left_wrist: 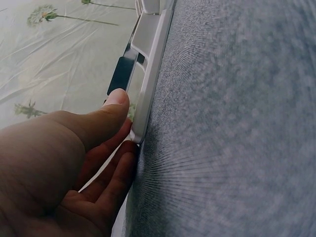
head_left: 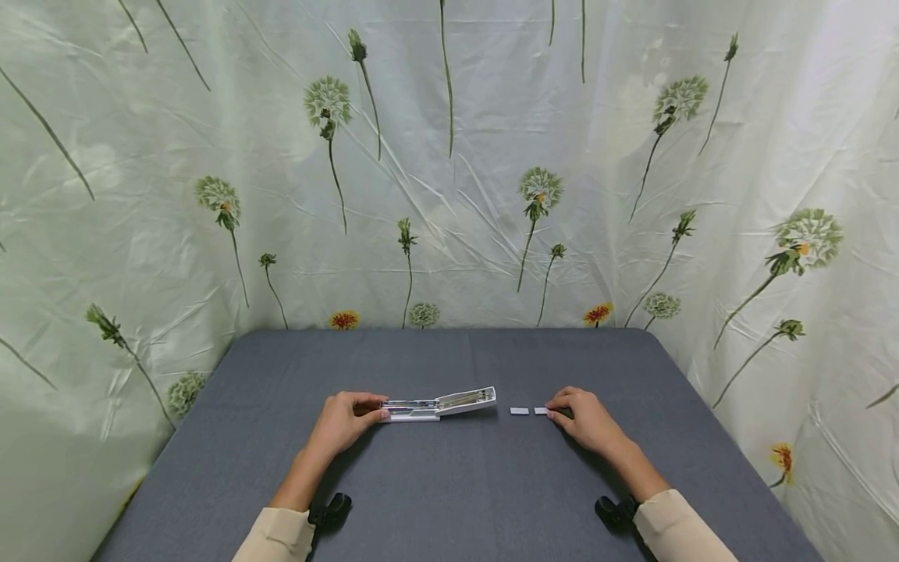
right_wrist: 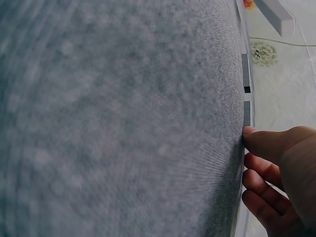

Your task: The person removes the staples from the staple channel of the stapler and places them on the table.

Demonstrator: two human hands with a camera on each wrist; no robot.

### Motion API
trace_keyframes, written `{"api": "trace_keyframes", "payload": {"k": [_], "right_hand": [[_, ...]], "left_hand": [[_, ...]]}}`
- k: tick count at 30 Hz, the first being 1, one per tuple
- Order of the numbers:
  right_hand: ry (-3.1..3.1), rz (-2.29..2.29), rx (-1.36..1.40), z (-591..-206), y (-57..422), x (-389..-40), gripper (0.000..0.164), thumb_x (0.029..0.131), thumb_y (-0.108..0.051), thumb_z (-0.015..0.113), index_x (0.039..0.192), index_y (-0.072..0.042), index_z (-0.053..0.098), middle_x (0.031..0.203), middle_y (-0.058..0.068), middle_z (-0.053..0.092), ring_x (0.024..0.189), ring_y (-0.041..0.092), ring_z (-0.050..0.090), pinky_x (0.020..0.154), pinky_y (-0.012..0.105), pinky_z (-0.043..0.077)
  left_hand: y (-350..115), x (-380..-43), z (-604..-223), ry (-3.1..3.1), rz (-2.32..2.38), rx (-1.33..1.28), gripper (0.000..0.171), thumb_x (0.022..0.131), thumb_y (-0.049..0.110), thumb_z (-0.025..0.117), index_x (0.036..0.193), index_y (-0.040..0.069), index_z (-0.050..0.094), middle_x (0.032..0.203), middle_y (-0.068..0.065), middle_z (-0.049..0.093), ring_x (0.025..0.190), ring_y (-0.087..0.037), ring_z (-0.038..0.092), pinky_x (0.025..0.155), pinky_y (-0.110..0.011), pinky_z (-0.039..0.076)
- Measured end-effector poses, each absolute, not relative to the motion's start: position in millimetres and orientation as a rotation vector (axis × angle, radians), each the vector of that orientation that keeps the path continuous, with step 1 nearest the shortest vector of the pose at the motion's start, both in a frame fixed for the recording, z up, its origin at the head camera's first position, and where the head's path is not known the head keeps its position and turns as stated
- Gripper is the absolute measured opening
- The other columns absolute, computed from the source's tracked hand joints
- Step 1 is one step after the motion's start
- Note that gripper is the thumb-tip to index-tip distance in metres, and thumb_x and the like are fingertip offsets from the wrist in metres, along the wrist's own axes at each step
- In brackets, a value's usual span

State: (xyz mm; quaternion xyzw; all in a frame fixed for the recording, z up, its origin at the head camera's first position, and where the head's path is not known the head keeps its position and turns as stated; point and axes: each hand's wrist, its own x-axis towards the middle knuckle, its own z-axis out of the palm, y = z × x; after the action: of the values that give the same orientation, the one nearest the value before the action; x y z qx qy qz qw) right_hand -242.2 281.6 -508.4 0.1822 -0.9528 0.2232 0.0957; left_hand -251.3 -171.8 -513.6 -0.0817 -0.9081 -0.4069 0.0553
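Note:
A white stapler (head_left: 414, 417) lies opened out on the table, its top cover (head_left: 467, 400) tilted up toward the right. My left hand (head_left: 342, 421) grips the stapler's left end between thumb and fingers. In the left wrist view, the thumb (left_wrist: 117, 98) lies by a dark end piece on the metal part. Right of the stapler, two short grey-white strips that look like staples lie in a line. The nearer strip (head_left: 520, 410) lies free; my right hand (head_left: 588, 417) pinches the end of the other strip (head_left: 540, 410), partly hidden by the fingertips.
A dark grey cloth covers the table (head_left: 477, 492). Behind it and at both sides hangs a pale curtain (head_left: 463, 195) printed with dandelions. Black wrist straps (head_left: 333, 511) sit at both cuffs.

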Motion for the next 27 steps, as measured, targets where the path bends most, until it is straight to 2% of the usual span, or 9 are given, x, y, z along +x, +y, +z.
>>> {"api": "trace_keyframes", "payload": {"k": [9, 27], "right_hand": [[-2.825, 0.674, 0.54, -507.9, 283.4, -243.1, 0.014, 0.092, -0.012, 0.078, 0.105, -0.009, 0.081, 0.104, 0.003, 0.072, 0.095, 0.023, 0.068, 0.084, 0.045, 0.055], [-2.831, 0.727, 0.521, -505.9, 281.5, -237.7, 0.014, 0.092, -0.012, 0.078, 0.105, -0.01, 0.079, 0.106, 0.004, 0.072, 0.1, 0.028, 0.069, 0.088, 0.05, 0.054]], "left_hand": [[-172.6, -252.3, -514.1, -2.753, -1.233, -0.245, 0.021, 0.086, 0.025, 0.085, 0.107, 0.021, 0.083, 0.099, 0.001, 0.08, 0.085, -0.007, 0.072, 0.073, -0.027, 0.055], [-171.1, -254.2, -516.5, -2.771, -1.201, -0.234, 0.02, 0.084, 0.024, 0.087, 0.104, 0.022, 0.083, 0.096, 0.003, 0.08, 0.083, -0.005, 0.071, 0.073, -0.027, 0.055]]}}
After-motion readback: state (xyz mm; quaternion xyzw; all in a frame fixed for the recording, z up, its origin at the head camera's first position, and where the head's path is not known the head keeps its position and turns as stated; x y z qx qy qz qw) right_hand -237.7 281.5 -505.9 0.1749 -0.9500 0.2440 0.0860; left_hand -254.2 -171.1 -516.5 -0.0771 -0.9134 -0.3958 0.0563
